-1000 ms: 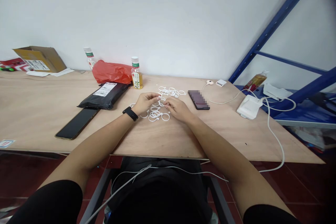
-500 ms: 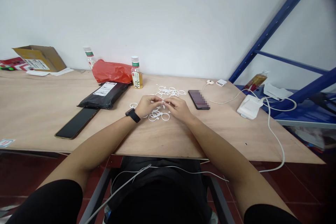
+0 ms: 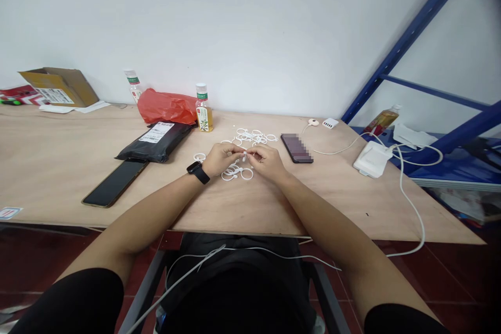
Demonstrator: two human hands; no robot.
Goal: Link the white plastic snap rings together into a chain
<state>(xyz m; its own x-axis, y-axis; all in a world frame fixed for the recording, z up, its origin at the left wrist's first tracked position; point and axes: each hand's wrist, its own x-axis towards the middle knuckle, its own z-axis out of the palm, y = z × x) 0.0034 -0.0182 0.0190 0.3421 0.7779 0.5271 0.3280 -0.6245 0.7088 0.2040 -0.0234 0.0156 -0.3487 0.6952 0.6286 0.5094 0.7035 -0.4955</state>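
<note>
left hand [image 3: 219, 159] + right hand [image 3: 268, 162]: fingertips almost meeting, both pinched on a small white piece [image 3: 245, 157], prob cos it's too tiny for a full grip | white rings [image 3: 235, 170] loose on the table [image 3: 242, 209], nearer and beyond the hands, easy reach imo

Sticker [image 3: 10, 213] on table [image 3: 242, 209], near left corner: red strokes, seemingly 11, inside blue border. Bottle [image 3: 204, 115]: green band [image 3: 202, 97] with white characters, too small to read; plant drawing on paler label [image 3: 204, 119] below. Rear bottle [image 3: 133, 86]: similar green band (equally unreadable). Parcel [image 3: 164, 150], box [image 3: 78, 88]: white labels with dark print, illegible.
</note>
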